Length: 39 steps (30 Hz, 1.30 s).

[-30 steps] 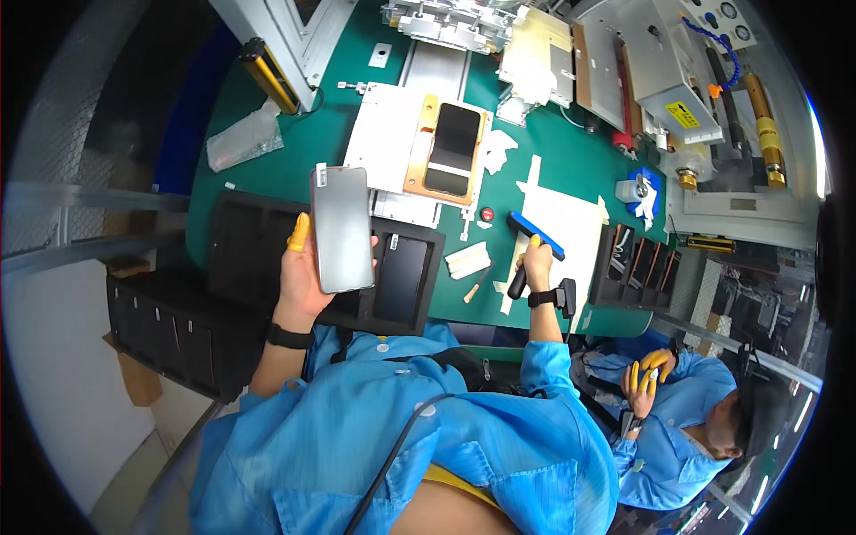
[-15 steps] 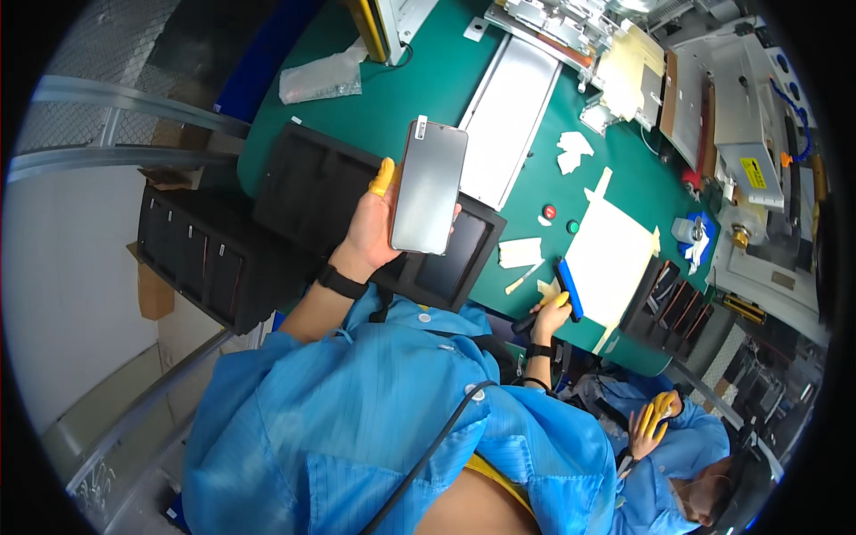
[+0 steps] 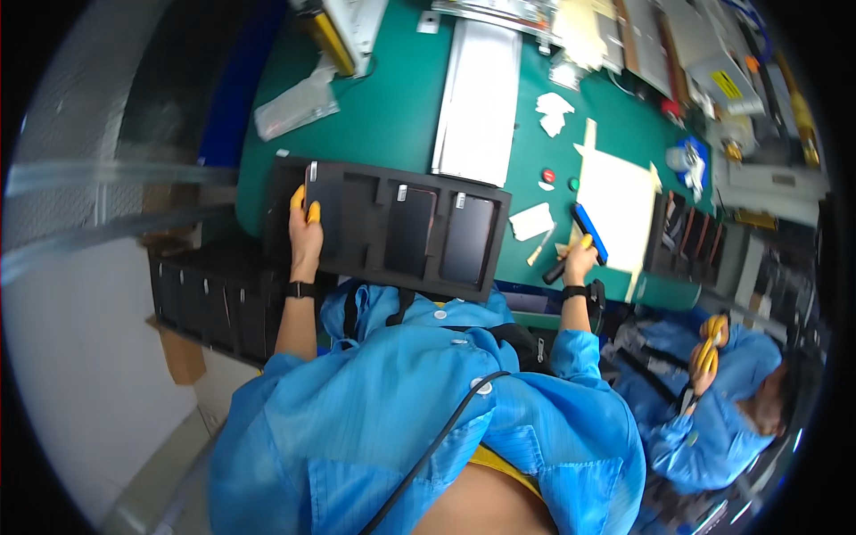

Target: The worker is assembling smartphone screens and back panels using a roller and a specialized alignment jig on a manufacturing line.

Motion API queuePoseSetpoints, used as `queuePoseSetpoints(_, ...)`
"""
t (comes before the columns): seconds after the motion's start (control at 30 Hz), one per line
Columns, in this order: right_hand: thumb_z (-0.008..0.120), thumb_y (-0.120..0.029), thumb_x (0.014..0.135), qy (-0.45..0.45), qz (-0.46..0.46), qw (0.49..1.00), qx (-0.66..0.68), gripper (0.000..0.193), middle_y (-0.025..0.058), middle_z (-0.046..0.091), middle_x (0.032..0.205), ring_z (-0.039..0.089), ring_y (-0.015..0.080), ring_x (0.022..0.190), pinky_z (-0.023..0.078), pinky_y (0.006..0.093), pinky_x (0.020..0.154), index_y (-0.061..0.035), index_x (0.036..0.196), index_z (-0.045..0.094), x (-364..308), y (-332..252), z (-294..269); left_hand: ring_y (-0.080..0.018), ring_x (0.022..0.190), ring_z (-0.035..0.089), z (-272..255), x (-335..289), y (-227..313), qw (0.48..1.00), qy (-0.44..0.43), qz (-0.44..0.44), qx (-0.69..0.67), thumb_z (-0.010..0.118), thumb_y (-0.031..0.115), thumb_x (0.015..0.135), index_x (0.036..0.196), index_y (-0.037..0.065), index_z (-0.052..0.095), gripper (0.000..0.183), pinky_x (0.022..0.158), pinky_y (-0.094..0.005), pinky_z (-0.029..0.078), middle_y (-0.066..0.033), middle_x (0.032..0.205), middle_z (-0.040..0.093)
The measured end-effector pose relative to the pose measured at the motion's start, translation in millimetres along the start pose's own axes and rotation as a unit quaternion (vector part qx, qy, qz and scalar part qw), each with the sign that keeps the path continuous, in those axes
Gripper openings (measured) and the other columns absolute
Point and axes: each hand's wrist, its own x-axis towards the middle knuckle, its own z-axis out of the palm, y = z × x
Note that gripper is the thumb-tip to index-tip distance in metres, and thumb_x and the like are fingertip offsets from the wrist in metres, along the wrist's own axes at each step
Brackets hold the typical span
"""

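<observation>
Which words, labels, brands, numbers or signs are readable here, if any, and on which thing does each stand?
No words or numbers can be read.
Yellow sign on the grey machine box: too small and blurred.
White tags on the phones, including the one in the left hand: too small.

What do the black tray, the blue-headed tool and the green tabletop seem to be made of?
Black tray: probably matte foam, judging by its thick, dull walls, though plastic is possible.
Blue-headed tool: smooth plastic or rubber, from its even colour; I can't tell which.
Green tabletop: perhaps a rubber or vinyl covering, given its uniform, low-sheen surface.
</observation>
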Motion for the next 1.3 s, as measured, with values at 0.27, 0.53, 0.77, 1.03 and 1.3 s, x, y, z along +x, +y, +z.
queuePoseSetpoints(0.27, 0.045, -0.041, 0.083, -0.082, -0.03, 0.965, -0.247, 0.049, 0.0198, 0.061, 0.072, 0.062, 0.0249, 0.067, 0.048, 0.0335, 0.052, 0.0058, 0.085, 0.058, -36, -72, -14, -0.0364, 0.124, 0.022, 44, -32, 0, 0.887, 0.0, -0.025, 0.46, 0.045, 0.04, 0.084, 0.135, 0.009, 0.016, 0.066, 0.094, -0.0485, 0.028, -0.0205, 0.138, 0.016)
queuePoseSetpoints(0.53, 0.06, -0.021, 0.073, 0.133, -0.171, 0.909, -0.357, 0.019, 0.0164, 0.061, 0.084, 0.058, 0.0324, 0.08, 0.046, 0.0423, 0.07, -0.0048, 0.083, 0.061, 78, -51, -95, -0.0371, 0.121, 0.028, 91, -43, 34, 0.906, 0.041, -0.146, 0.395, 0.054, 0.031, 0.08, 0.131, 0.006, 0.026, 0.063, 0.094, -0.0511, 0.027, -0.0208, 0.134, 0.022)
queuePoseSetpoints(0.77, 0.064, -0.018, 0.071, 0.131, -0.161, 0.9, -0.384, 0.033, 0.0157, 0.057, 0.093, 0.056, 0.0318, 0.087, 0.046, 0.0409, 0.07, -0.0039, 0.099, 0.052, 164, -44, -136, -0.0159, 0.094, 0.055, 194, -86, 143, 0.919, -0.386, -0.082, 0.016, 0.045, 0.006, 0.084, 0.114, 0.003, 0.051, 0.03, 0.077, -0.0243, 0.043, -0.0082, 0.108, 0.055)
queuePoseSetpoints(1.03, 0.066, -0.018, 0.063, 0.032, -0.254, 0.916, -0.309, 0.028, 0.0158, 0.062, 0.081, 0.06, 0.0315, 0.076, 0.048, 0.0393, 0.068, -0.0039, 0.086, 0.057, 125, -91, -166, -0.0151, 0.093, 0.056, 315, -148, 169, 0.788, -0.615, -0.006, -0.001, 0.039, 0.01, 0.089, 0.117, 0.006, 0.049, 0.029, 0.076, -0.0221, 0.042, -0.0056, 0.11, 0.055)
queuePoseSetpoints(1.3, 0.066, -0.016, 0.065, -0.236, -0.31, 0.919, -0.061, 0.021, 0.0163, 0.061, 0.068, 0.061, 0.0299, 0.065, 0.048, 0.0355, 0.062, -0.0008, 0.079, 0.062, -5, -111, -143, -0.0243, 0.098, 0.05, 336, -173, 161, 0.813, -0.464, -0.25, -0.249, 0.047, 0.005, 0.077, 0.119, 0.01, 0.029, 0.046, 0.078, -0.0408, 0.046, -0.0112, 0.109, 0.044)
